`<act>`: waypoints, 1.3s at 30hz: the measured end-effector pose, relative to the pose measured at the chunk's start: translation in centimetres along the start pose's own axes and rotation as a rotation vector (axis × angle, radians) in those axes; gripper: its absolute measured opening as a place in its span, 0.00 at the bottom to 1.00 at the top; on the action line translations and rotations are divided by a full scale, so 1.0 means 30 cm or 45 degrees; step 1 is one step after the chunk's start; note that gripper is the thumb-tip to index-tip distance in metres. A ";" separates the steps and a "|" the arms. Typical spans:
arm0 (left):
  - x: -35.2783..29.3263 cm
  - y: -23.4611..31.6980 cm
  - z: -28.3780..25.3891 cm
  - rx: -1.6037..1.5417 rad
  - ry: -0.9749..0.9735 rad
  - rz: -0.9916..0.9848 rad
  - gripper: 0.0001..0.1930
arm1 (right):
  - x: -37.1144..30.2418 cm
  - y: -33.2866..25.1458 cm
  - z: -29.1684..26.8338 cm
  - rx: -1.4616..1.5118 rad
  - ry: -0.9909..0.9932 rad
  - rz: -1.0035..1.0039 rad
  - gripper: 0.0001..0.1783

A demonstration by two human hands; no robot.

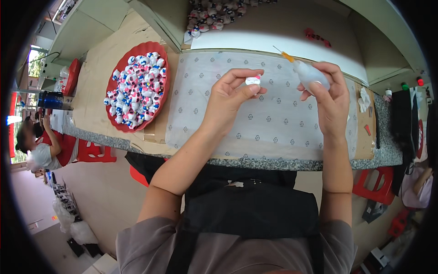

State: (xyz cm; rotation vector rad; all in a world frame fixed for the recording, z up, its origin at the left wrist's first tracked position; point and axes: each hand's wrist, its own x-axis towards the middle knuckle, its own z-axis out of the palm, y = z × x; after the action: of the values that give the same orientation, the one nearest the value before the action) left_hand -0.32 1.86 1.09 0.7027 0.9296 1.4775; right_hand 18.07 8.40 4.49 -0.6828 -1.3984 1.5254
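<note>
My left hand (230,96) pinches a small white figurine piece with a touch of pink (253,80) between thumb and fingers, held above the paper-covered table. To its right, my right hand (326,91) is wrapped round a translucent squeeze bottle (312,76). The bottle has an orange cap and a thin metal needle tip, which points up and to the left, apart from the piece. Left of my hands stands a red scalloped tray (166,86), heaped with many small white, pink and blue figurine pieces (137,89).
White patterned paper (210,123) covers the worktop. A shelf compartment (292,27) behind it holds more small pieces (210,16) and a red cluster (317,37). Small bottles (405,86) stand at the right. Another person (45,141) sits far left; red stools (375,185) are below.
</note>
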 end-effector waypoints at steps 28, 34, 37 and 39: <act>-0.034 -0.020 -0.014 0.010 -0.026 0.113 0.19 | -0.036 0.042 0.062 -0.632 -0.212 -0.914 0.25; -0.033 -0.018 -0.018 0.033 -0.046 0.110 0.19 | -0.034 0.040 0.059 -0.653 -0.237 -0.927 0.24; -0.034 -0.020 -0.021 0.027 -0.045 0.113 0.20 | -0.033 0.039 0.058 -0.642 -0.248 -0.927 0.24; -0.033 -0.021 -0.021 0.012 -0.045 0.107 0.21 | -0.033 0.039 0.053 -0.638 -0.238 -0.925 0.24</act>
State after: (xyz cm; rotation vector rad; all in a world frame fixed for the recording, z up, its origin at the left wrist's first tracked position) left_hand -0.42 0.77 0.33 0.7808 0.8893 1.5308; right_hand 16.78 6.89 3.50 -0.2556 -1.9251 0.6803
